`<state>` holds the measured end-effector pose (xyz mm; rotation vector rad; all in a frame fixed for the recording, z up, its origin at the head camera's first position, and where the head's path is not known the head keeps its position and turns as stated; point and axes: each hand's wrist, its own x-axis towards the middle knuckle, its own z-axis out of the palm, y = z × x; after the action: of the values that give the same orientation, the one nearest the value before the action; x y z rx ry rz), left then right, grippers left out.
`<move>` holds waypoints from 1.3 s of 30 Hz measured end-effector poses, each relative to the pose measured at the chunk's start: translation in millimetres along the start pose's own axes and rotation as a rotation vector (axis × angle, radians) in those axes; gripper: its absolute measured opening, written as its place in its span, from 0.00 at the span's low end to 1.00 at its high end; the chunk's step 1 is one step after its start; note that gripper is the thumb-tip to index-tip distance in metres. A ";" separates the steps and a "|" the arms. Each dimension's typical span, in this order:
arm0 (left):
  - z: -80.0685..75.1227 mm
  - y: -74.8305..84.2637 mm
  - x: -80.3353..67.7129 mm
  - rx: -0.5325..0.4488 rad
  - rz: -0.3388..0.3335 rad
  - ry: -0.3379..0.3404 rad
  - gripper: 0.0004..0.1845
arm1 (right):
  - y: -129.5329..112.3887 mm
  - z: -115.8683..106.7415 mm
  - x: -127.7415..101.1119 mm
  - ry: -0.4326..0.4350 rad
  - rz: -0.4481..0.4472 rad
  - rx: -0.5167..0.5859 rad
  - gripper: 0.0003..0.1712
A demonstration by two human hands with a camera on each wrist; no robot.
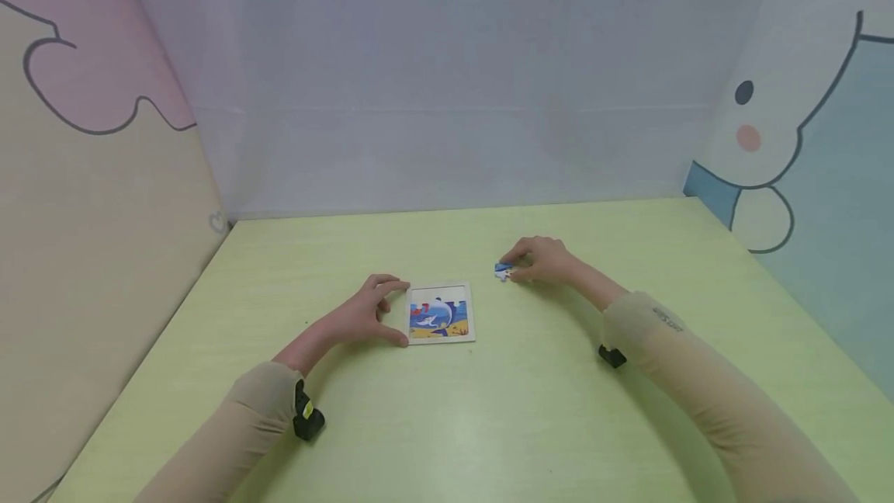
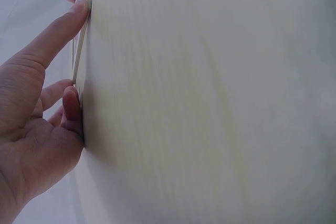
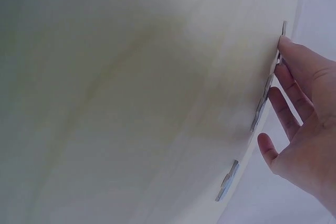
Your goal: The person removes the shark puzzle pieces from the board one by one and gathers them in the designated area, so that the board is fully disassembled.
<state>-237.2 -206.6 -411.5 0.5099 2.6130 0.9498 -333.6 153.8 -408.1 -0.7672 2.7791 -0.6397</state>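
Observation:
A small jigsaw puzzle in a white-rimmed tray [image 1: 471, 324] lies on the table, its picture a blue dolphin over yellow sand; a pale strip shows along the top. My left hand [image 1: 359, 315] holds the tray's left side between thumb and forefinger, at its lower and upper corners. In the left wrist view, the thumb [image 2: 58, 34] presses the tray's edge. To the right, my right hand [image 1: 543, 261] pinches a blue-and-white puzzle piece [image 1: 503, 271] at the tabletop. The right wrist view shows more thin pieces [image 3: 259, 109] beneath the right fingers.
Another loose puzzle piece [image 3: 227, 181] lies apart, near the right little finger. The pale green table [image 1: 447, 425] meets a white cloth wall [image 1: 447, 99] at the back. Printed cartoon panels stand along both sides. Each wrist wears a black camera [image 1: 307, 419].

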 end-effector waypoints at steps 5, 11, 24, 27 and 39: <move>-0.4 -0.1 0.1 -0.003 -0.001 -0.001 0.51 | 1.1 0.7 0.0 0.003 -0.006 0.014 0.20; -0.1 -1.4 1.7 -0.001 -0.005 -0.003 0.52 | -0.1 0.4 -1.3 0.006 -0.010 0.012 0.20; 0.2 -1.4 2.2 -0.005 -0.008 -0.009 0.52 | -1.2 0.3 -0.9 0.004 -0.010 -0.007 0.20; 0.1 -1.5 2.1 -0.007 -0.005 -0.009 0.52 | -0.3 0.8 -0.9 0.003 -0.006 -0.007 0.20; -0.9 -0.9 1.4 -0.005 -0.020 -0.006 0.52 | -1.9 1.0 -0.5 -0.001 -0.002 0.012 0.20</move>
<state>-239.0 -207.1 -411.7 0.4838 2.6042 0.9472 -332.0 152.3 -408.1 -0.7684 2.7717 -0.6558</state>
